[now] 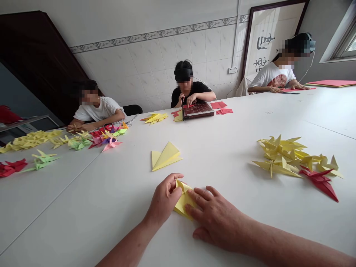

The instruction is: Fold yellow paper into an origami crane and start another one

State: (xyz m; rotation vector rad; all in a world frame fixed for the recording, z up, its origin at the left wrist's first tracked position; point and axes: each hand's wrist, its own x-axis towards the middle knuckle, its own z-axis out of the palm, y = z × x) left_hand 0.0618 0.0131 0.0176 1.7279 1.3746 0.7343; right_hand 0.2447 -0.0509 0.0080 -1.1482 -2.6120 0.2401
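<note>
A folded piece of yellow origami paper [183, 204] lies on the white table in front of me. At its upper left, my left hand [164, 196] pinches a raised flap between thumb and fingers. My right hand [213, 211] rests with fingers spread over the paper's right side, the fingertips pressing on it. Just beyond both hands is another folded yellow paper [167, 156], lying apart with its flaps slightly lifted. Part of the paper I work on is hidden under my fingers.
Yellow paper cranes [283, 150] and a red paper crane [321, 181] lie to the right. Many coloured cranes [107, 135] spread at the left. Across the table [83, 215] sit three people; the middle one uses a paper cutter [198, 110] beside red sheets [219, 105].
</note>
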